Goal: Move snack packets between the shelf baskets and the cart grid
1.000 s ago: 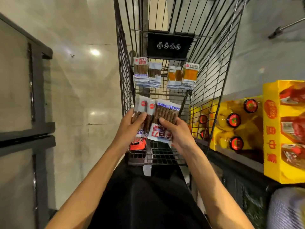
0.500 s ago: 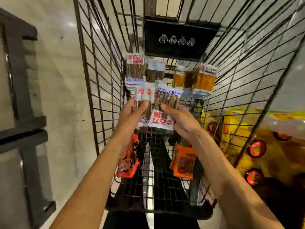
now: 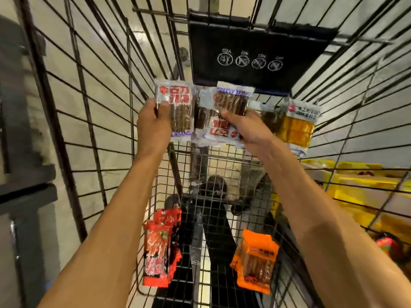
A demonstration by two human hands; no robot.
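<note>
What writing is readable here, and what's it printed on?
"LABANG": blue, low on the left packet gripped by the left hand; start hidden.
Right packet, in the right hand: upside down, blurred.
Black sign: four round symbols, captions too small.
Yellow packet, red packet, orange packet: blurred.

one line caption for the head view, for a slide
Left hand grips the upright stick packet, right hand the upside-down stick packet, deep in the wire cart.
</note>
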